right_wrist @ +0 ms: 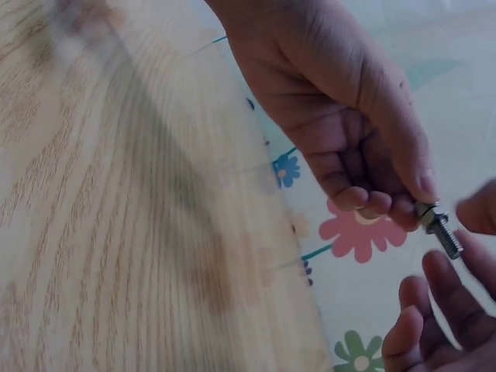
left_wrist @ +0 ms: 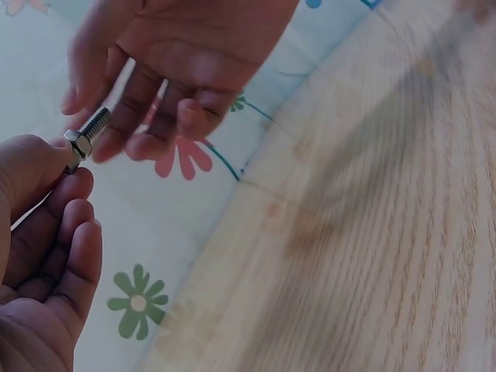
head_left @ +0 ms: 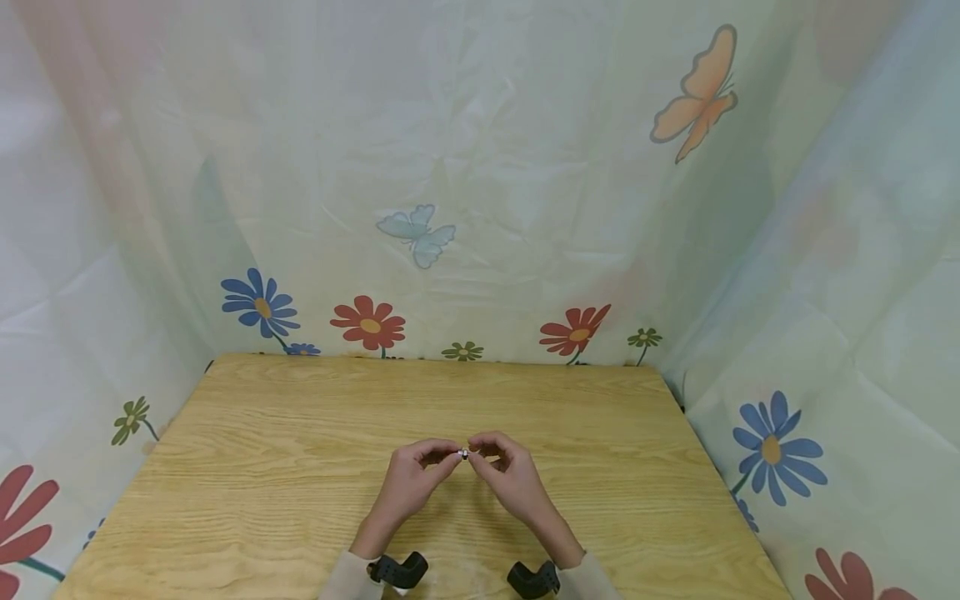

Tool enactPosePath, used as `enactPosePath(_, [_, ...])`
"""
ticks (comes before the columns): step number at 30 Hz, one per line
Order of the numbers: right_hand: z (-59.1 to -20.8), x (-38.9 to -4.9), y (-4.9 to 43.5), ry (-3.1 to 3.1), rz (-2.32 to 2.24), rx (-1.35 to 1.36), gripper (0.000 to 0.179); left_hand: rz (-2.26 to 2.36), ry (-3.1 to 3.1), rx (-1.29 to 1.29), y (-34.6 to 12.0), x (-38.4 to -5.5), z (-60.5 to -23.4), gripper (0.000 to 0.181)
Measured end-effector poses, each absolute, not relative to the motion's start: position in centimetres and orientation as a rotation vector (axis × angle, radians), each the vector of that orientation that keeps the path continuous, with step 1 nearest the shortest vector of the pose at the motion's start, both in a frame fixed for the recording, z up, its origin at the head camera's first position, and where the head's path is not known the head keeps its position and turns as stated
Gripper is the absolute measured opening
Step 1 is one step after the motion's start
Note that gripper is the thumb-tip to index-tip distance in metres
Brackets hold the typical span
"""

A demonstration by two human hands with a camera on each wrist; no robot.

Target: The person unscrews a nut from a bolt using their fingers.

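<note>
A small silver bolt [left_wrist: 95,124] carries a hex nut [left_wrist: 78,143] close to its head. My left hand [head_left: 408,479] pinches the head end between thumb and finger, and the threaded shank points toward the other hand. Around that threaded end, my right hand [head_left: 517,482] holds its thumb and fingers apart. In the right wrist view the bolt [right_wrist: 446,235] sticks out from the left fingertips, its tip close to the right fingers [right_wrist: 442,271]. Whether a right fingertip touches the thread I cannot tell. Both hands are above the wooden table.
The wooden table [head_left: 300,433] spreads beneath and beyond the hands. Pale cloth [head_left: 487,167] printed with flowers and butterflies hangs behind it and on both sides. A black wrist device [head_left: 401,570] is strapped to each wrist.
</note>
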State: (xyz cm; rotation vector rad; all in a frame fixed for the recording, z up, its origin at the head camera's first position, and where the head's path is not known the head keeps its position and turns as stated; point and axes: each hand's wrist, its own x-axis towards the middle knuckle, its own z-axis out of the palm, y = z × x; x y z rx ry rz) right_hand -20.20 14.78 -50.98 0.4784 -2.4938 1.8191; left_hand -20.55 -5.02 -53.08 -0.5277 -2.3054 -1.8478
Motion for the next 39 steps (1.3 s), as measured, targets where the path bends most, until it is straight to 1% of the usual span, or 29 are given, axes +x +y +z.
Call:
enactPosePath(3, [-50.66,-20.05,14.65,-2.514,1.803,0.391,0.019,-1.868,-2.277,-0.535,-5.02,-20.59,-53.07,0.013])
enactPosePath(7, [-50.71,-20.05,14.66,-2.551,1.77,0.381,0.017,-1.872,-2.268,-0.537,-5.0,-20.57,-53.0,0.014])
enactPosePath(15, [-51.0,-20.22,14.82,-2.466,1.817,0.58,0.018,-1.817,-2.301,-0.525,-5.09,-20.6,-53.24,0.013])
enactPosePath(18, [-50.96,-20.26,14.8,-2.415,1.851,0.605,0.018,-1.821,-2.297,-0.532,-5.07,-20.58,-53.23,0.013])
enactPosePath(25, [-50.85,-20.22,14.55,-2.502,1.767,0.443,0.019,-1.857,-2.269,-0.555,-4.96,-20.57,-53.22,0.015])
enactPosePath(29, [-51.02,-20.21,14.38,-2.516,1.802,0.448,0.014,-1.826,-2.291,-0.536,-4.99,-20.6,-53.58,0.011])
enactPosePath(34, [-51.23,-20.2,14.1,-2.494,1.845,0.404,0.02,-1.802,-2.29,-0.527,-5.1,-20.6,-53.93,0.011])
enactPosePath(39, [-51.26,-20.21,14.15,-2.533,1.788,0.364,0.02,-1.788,-2.282,-0.535,-5.06,-20.67,-53.78,0.012])
